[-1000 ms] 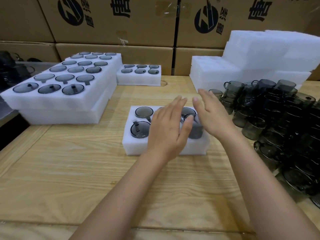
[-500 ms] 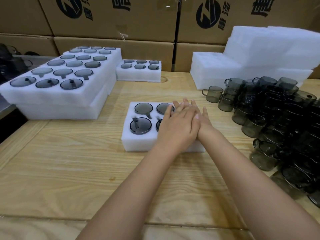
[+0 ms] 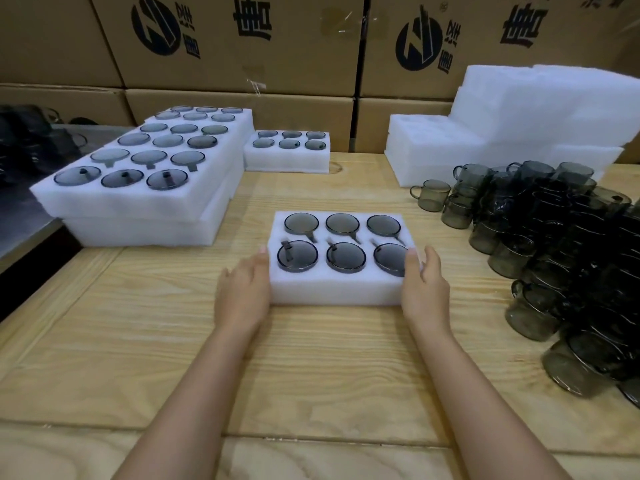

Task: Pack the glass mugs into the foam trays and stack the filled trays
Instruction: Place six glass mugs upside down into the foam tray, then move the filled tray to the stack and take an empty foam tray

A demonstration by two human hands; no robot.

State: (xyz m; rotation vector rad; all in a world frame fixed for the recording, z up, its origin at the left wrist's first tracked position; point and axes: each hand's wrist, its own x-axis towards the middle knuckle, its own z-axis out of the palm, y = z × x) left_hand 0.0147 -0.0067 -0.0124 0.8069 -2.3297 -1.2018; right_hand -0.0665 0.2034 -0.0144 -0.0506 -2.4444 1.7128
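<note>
Gripping the blocky white foam tray [image 3: 337, 292]: left hand [image 3: 242, 294], right hand [image 3: 425, 292].

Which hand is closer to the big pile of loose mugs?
Right. The right hand holds the right end of the small tray, the side facing the mug pile. The left hand holds its left end, so the whole tray lies between it and the pile.

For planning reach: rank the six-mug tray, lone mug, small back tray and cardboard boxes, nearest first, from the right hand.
1. six-mug tray, held by the right hand.
2. lone mug, straight ahead.
3. small back tray, ahead-left.
4. cardboard boxes, rearmost.
</note>
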